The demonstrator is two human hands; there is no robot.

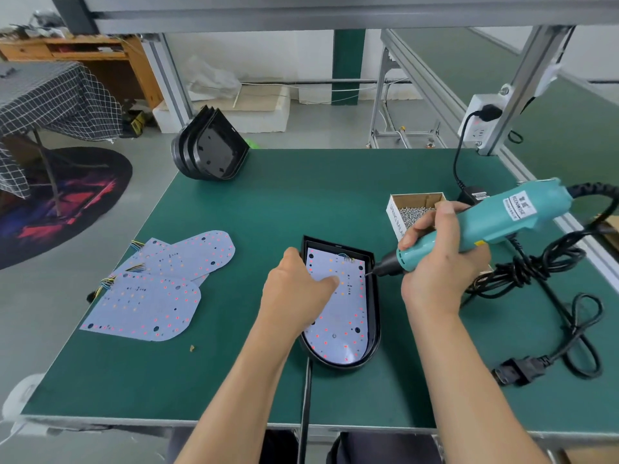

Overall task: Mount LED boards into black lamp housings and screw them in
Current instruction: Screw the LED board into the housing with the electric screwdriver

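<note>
Head view: left hand [294,289] thumb presses LED board [338,316]; right hand [435,259] grips screwdriver [482,226].

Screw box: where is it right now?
In the head view, the open cardboard screw box sits on the green mat at right, just behind the right hand gripping the teal electric screwdriver, beyond the black lamp housing.

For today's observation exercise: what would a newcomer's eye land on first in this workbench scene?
Probably the teal electric screwdriver, gripped in the right hand with its bit at the right edge of the LED board. That board lies in a black lamp housing at the centre of the green mat, held down by the left hand. Spare LED boards lie to the left.
</note>
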